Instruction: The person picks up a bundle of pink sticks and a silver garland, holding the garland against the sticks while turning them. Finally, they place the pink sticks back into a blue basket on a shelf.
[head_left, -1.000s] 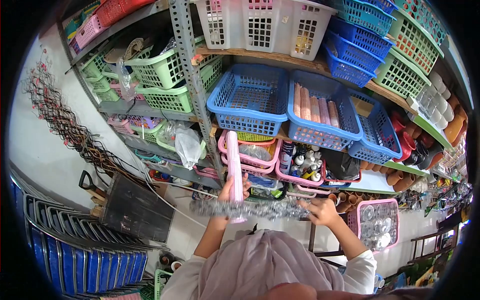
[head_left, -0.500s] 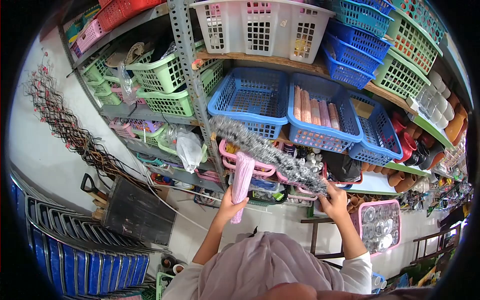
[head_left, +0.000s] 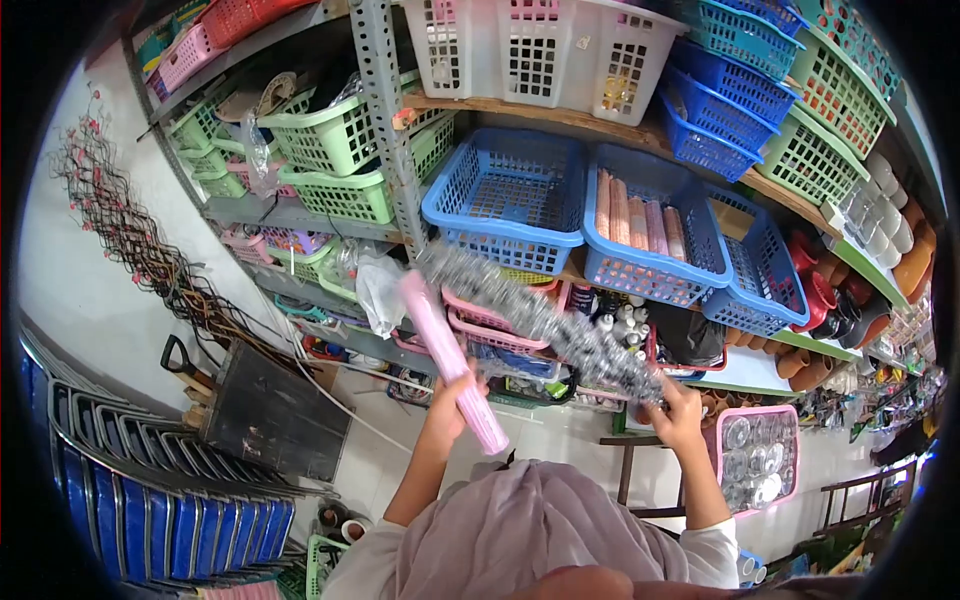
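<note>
A pink roll (head_left: 447, 345) is gripped near its lower end by my left hand (head_left: 455, 402), its top leaning to the left. My right hand (head_left: 678, 412) is closed on the lower end of a fluffy grey-and-white duster (head_left: 560, 325), which slants up to the left, blurred, past the upper part of the pink roll. Behind the duster stand blue baskets on a shelf; the middle basket (head_left: 655, 275) holds several pink and peach rolls (head_left: 637, 222), and the left basket (head_left: 515, 195) shows its slotted bottom.
Green baskets (head_left: 335, 195) fill shelves on the left behind a grey metal post (head_left: 383, 120). Blue chairs (head_left: 170, 525) are stacked at lower left near a black board (head_left: 280, 415). A pink basket of glassware (head_left: 757, 455) stands on the floor at right, near clay pots (head_left: 810, 372).
The pink roll has tilted from nearly upright to leaning left, with its top swung left. The duster has shifted slightly down and to the right with my right hand.
</note>
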